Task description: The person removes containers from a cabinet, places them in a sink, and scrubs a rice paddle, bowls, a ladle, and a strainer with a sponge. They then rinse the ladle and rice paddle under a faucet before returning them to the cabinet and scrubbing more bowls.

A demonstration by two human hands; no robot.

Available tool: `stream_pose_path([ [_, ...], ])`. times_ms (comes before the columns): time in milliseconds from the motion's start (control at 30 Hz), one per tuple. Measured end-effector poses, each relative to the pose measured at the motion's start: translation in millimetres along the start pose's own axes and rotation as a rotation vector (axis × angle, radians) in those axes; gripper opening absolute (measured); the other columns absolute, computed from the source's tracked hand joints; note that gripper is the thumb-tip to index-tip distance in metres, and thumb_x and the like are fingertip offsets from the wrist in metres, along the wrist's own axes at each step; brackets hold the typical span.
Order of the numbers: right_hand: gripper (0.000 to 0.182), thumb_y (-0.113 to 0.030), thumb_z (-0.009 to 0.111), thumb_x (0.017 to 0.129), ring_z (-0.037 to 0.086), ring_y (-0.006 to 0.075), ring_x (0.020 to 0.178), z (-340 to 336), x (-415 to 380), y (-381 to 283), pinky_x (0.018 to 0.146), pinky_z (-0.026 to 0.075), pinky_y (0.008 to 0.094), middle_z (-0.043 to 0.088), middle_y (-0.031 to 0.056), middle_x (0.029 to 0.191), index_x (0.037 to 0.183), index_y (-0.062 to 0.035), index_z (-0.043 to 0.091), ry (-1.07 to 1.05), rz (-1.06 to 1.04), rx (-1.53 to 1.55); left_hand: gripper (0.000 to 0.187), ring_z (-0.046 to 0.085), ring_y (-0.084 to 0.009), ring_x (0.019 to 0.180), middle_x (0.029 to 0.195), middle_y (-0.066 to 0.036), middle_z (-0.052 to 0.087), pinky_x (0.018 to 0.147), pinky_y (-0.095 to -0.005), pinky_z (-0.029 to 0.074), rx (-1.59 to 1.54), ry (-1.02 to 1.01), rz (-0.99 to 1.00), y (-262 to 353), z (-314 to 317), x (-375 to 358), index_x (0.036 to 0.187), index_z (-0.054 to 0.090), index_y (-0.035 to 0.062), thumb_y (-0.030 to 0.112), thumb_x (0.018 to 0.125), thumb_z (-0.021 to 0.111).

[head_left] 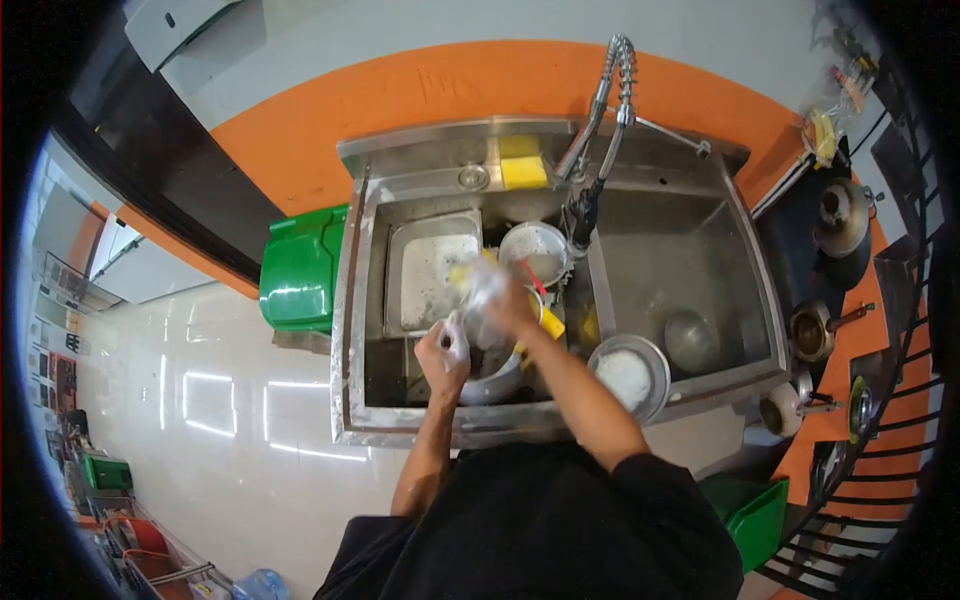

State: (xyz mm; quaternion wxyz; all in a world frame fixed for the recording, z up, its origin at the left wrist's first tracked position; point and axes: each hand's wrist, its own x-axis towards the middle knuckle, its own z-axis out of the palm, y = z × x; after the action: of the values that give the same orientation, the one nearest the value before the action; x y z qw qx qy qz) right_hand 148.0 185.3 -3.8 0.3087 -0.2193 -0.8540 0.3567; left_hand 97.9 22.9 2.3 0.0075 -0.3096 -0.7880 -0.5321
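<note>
Over the left sink basin (375, 300), my left hand (443, 355) is closed in a fist with white suds on it; what it grips is hidden. My right hand (508, 302) is beside it, smeared by motion. A blurred, soapy whitish thing (484, 284) is at its fingers, with a bit of yellow showing at its far left side. Below the hands, a rectangular metal pan (432, 262) holds cloudy water. A round metal pot (535, 243) stands at the back, and another pot (492, 388) is partly hidden under my hands. A yellow piece (551, 322) is near my right wrist.
A spring-neck faucet (585, 205) rises between the basins. The right basin (690, 240) holds water and a submerged bowl (690, 338). A metal bowl (650, 385) sits on the front rim. A yellow sponge (523, 172) lies on the back ledge. A green bin (303, 270) stands left.
</note>
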Motion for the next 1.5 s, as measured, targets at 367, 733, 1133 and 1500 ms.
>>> stream_pose_path([
  [367, 0.031, -0.025, 0.063, 0.080, 0.069, 0.0336, 0.077, -4.9, 15.5, -15.8, 0.068, 0.054, 0.0423, 0.069, 0.0176, 0.088, 0.105, -0.0059, 0.065, -0.008, -0.270, 0.028, 0.029, 0.052, -0.0166, 0.062, 0.066, -0.004, 0.061, 0.059, -0.0351, 0.043, -0.233, -0.417, -0.038, -9.9, 5.8, 5.0, 0.082, 0.061, -0.0048, 0.017, 0.097, 0.051],
  [733, 0.026, -0.019, 0.055, 0.087, 0.065, 0.0353, 0.097, -15.5, 4.4, 12.5, 0.087, 0.051, 0.0373, 0.067, 0.0208, 0.105, 0.104, -0.0011, 0.066, 0.030, 0.249, 0.255, 0.030, 0.053, -0.0173, 0.051, 0.056, -0.008, 0.053, 0.049, -0.0359, 0.041, -0.066, -0.024, -0.175, -6.7, -12.1, 1.6, 0.077, 0.060, -0.0006, 0.022, 0.096, 0.055],
  [1133, 0.030, -0.033, 0.060, 0.084, 0.067, 0.0335, 0.086, -20.5, 14.8, 22.2, 0.082, 0.051, 0.0421, 0.069, 0.0173, 0.084, 0.099, -0.0090, 0.072, -0.083, 0.402, 0.375, 0.040, 0.054, -0.0122, 0.062, 0.067, -0.002, 0.061, 0.058, -0.0351, 0.045, -0.442, -0.059, -0.418, 10.5, -20.9, 4.9, 0.073, 0.064, -0.0011, 0.030, 0.096, 0.057],
  [1500, 0.025, -0.018, 0.055, 0.087, 0.068, 0.0289, 0.084, -25.8, -3.8, 33.3, 0.078, 0.054, 0.0372, 0.070, 0.0175, 0.096, 0.102, -0.0044, 0.069, -0.127, 0.298, 0.228, 0.027, 0.063, -0.0203, 0.090, 0.103, -0.011, 0.063, 0.080, -0.0358, 0.053, -1.128, -0.087, -0.629, -2.9, -5.0, 16.8, 0.110, 0.059, -0.0025, 0.018, 0.095, 0.051],
])
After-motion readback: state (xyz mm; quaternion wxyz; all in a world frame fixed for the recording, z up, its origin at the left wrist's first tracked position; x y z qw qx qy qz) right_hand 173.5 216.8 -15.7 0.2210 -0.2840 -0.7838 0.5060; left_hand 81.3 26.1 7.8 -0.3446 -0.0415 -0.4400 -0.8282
